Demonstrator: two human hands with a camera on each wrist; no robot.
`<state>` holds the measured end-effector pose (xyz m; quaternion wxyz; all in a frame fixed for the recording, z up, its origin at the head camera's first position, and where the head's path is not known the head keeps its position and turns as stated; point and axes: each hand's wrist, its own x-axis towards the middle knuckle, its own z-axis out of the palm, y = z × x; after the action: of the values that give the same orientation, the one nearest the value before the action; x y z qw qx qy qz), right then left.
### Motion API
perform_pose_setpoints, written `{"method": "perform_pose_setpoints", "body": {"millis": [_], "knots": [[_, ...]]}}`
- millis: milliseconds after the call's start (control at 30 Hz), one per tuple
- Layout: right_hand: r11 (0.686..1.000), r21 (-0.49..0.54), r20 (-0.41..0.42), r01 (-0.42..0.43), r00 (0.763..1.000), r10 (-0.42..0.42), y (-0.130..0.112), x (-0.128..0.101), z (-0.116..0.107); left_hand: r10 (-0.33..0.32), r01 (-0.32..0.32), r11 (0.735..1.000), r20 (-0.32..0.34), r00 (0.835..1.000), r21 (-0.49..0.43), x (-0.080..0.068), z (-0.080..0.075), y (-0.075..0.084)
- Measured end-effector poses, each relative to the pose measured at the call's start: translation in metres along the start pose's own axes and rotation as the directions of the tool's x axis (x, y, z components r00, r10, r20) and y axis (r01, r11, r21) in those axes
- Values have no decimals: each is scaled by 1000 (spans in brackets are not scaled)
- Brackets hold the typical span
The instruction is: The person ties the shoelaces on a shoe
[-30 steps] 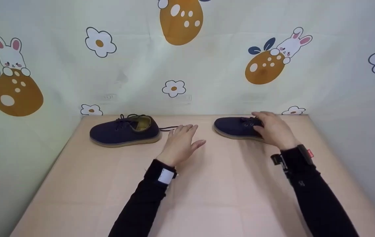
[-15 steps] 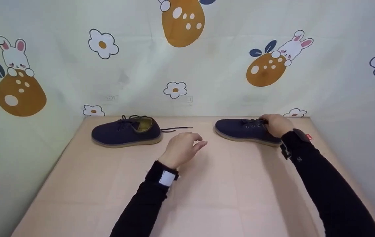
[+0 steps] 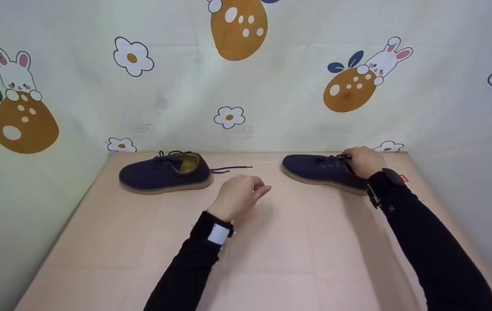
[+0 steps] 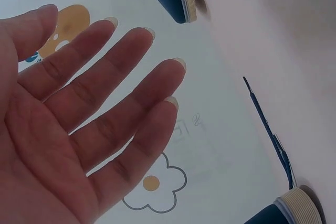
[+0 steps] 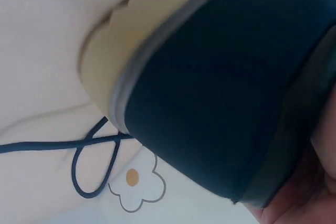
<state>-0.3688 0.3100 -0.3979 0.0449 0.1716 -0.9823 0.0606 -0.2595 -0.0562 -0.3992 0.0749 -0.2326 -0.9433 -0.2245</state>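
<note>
Two dark blue lace-up shoes with pale soles lie near the back of the table, toes to the left. My right hand is at the ankle opening of the right shoe, gripping its collar and covering part of it. In the right wrist view that shoe's heel fills much of the picture, with fingers at the collar's edge. My left hand hovers over the table between the shoes, fingers loosely bent and holding nothing. To its left sits the left shoe, a loose shoelace trailing behind its heel.
The table has a pale pink-beige cover. Right behind the shoes rises a light printed cloth with rabbits and flowers, and it encloses both sides too. A blue lace loop lies beyond the heel in the right wrist view.
My right hand has moved right from the laces to the collar of the right shoe. My left hand has drawn back slightly from the loose lace, its fingers more bent.
</note>
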Motion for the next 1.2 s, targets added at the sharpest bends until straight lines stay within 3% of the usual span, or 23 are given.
{"method": "perform_pose_setpoints", "body": {"millis": [233, 367, 533, 767, 1000, 1200], "knots": [[998, 39, 57, 47, 997, -50, -10, -7, -4, 6, -6, 1000, -1, 1000, 0, 1, 3, 1], [994, 103, 80, -19, 997, 10, -34, -14, -11, -8, 7, 999, -19, 1000, -50, 0, 4, 5], [975, 183, 15, -129, 992, 128, -74, -28, -18, -61, 47, 978, -63, 996, -204, 0, 6, 14], [956, 259, -138, -135, 975, 175, -129, -54, -24, -145, 117, 913, -44, 988, -390, 1, 8, 31], [944, 301, -164, -135, 968, 190, -170, -74, -21, -129, 118, 905, 0, 992, -408, -6, 4, 38], [941, 309, -160, -136, 968, 192, -189, -86, -4, -121, 135, 943, 65, 991, -303, -10, 5, 34]]}}
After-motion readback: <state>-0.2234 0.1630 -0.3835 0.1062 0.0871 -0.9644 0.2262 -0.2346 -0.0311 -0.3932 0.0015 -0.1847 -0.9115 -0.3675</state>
